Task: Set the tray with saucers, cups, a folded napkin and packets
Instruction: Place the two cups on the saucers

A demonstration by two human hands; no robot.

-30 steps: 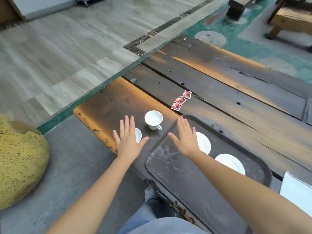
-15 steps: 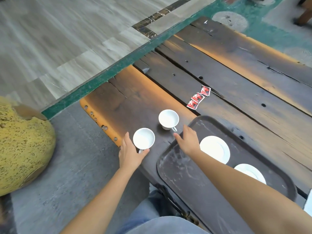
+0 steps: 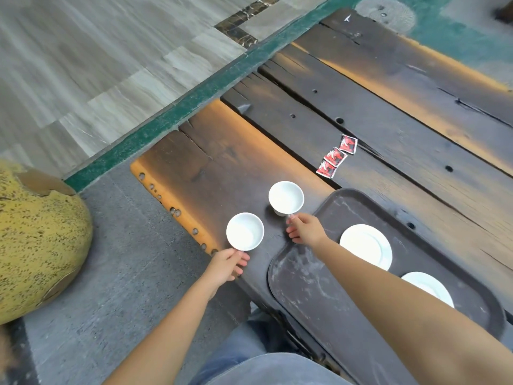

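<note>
The head view shows the task about halfway, in my judgement. The dark tray (image 3: 313, 298) lies on the wooden surface (image 3: 388, 129), and two white saucers already sit on it: the far saucer (image 3: 366, 245) in full view, the near saucer (image 3: 424, 286) partly hidden behind the right forearm. So the saucer step looks done.

The cups are in hand now. The left hand (image 3: 226, 263) has its fingers closed on the handle of the near cup (image 3: 244, 231), which is at the edge of the surface, left of the tray. The right hand (image 3: 305, 228) pinches the handle of the far cup (image 3: 286, 198), just beside the tray's corner. I cannot tell if either cup is lifted or is touching the wood. Both cups are upright and look empty.

What is left: each cup must go on a saucer. The three red packets (image 3: 336, 156) lie in a row on the surface, beyond the tray and apart from it, not yet moved. No napkin is seen in this picture, so that step also seems not done.
</note>
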